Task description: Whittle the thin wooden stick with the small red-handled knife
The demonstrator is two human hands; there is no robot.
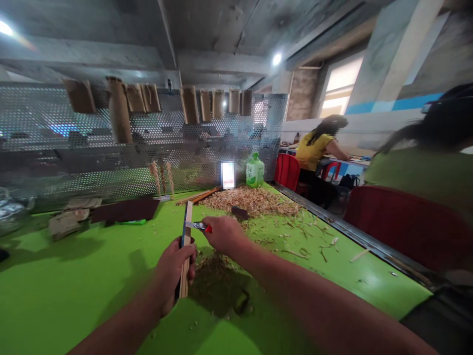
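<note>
My left hand (177, 261) is wrapped round the lower half of a narrow wooden strip (188, 213), which stands tilted above the green table. Its front face is pale and its left side looks dark or bluish. In my right hand (224, 233) is a utility knife (200, 226) with a red part showing by the fingers. The blade lies across the upper part of the strip, touching or very near it; most of the handle is hidden in my fist. Below both hands, darker shavings (218, 281) lie in shadow on the table.
A heap of wood shavings (254, 199) spreads behind my right hand, near a green bottle (254, 171) and a bright blurred screen (228, 175). Dark sandpaper-like sheets (127, 210) lie left. A perforated metal panel (155, 143) closes the back. Two people sit at the right, beyond the table edge.
</note>
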